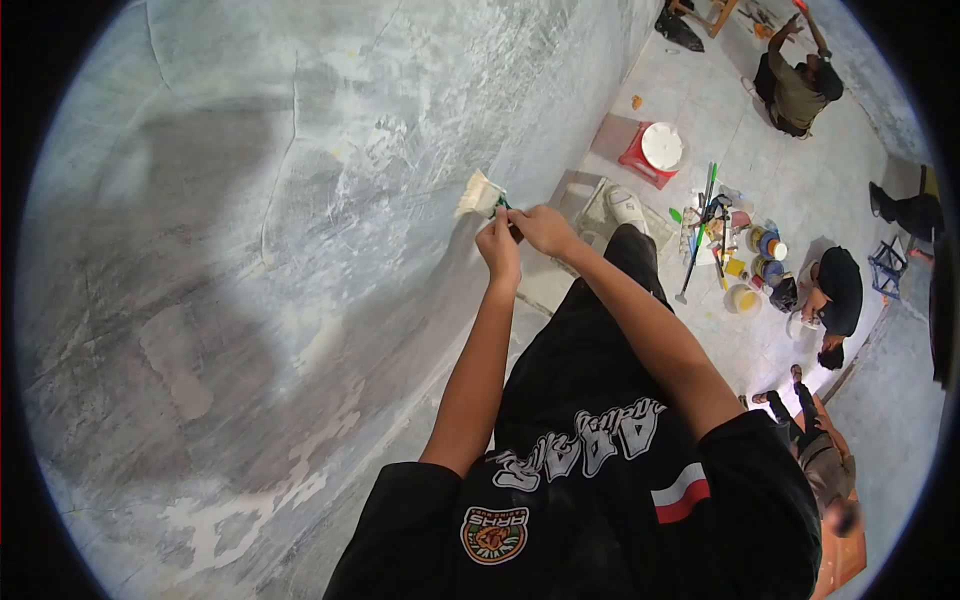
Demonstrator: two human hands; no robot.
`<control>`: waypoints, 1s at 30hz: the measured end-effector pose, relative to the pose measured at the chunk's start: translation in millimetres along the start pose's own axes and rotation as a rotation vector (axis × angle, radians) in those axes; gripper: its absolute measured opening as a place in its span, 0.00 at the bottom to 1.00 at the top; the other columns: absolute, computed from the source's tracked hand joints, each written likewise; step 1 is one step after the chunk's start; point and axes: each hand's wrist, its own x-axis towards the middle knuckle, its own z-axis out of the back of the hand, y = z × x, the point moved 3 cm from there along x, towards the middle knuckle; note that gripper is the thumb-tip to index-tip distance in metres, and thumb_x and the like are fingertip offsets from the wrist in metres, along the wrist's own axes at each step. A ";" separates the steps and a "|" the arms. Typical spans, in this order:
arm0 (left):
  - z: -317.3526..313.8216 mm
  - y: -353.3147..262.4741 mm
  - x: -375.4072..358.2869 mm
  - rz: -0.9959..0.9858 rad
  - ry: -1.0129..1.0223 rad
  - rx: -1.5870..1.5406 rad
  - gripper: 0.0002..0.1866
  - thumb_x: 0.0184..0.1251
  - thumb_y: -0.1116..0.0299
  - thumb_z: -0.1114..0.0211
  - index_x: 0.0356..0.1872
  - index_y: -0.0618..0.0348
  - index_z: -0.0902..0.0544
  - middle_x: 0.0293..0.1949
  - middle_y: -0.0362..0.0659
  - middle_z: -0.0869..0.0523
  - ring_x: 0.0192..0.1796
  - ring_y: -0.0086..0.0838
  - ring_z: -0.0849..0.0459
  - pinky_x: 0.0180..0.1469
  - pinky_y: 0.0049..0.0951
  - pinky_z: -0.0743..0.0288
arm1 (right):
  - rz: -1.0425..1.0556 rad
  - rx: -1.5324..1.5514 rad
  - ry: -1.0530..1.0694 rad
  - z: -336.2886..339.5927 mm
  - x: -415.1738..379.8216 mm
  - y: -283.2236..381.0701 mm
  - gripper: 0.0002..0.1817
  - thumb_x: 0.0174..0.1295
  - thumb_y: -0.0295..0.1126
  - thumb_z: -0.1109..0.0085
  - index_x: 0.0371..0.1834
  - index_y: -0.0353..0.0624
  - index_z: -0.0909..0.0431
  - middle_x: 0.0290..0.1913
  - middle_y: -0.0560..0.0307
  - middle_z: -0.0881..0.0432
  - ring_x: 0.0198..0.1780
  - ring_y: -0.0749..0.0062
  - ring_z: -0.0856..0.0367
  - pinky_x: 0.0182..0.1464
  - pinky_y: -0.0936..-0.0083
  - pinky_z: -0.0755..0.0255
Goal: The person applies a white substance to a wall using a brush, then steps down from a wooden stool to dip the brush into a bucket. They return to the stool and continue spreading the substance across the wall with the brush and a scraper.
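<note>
A wide paintbrush (482, 194) with pale bristles and a dark green part is up in front of the grey patchy wall (340, 190), its bristles pointing to the upper left. My left hand (499, 249) is closed, its fingertips pinching the brush just below the bristles. Right beside it, my right hand (546, 231) closes around the handle end, most of which is hidden by the fingers. Both forearms reach up from below, past my black clothing.
Beyond my shoe (627, 208), a white bucket (662, 147) stands on a red stool (645, 166). Tools, long green poles (700, 228) and paint tins (770, 270) crowd the floor at right. One person (798, 90) sits at the far wall; another (838, 292) bends near the tins.
</note>
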 end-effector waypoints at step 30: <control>45.3 -335.1 -144.7 -0.579 -0.132 -0.021 0.20 0.82 0.62 0.43 0.39 0.74 0.15 0.41 0.51 0.13 0.41 0.30 0.14 0.46 0.30 0.19 | 0.507 0.482 0.308 30.4 -125.0 332.8 0.25 0.80 0.45 0.50 0.33 0.34 0.17 0.19 0.68 0.35 0.23 0.83 0.38 0.26 0.76 0.40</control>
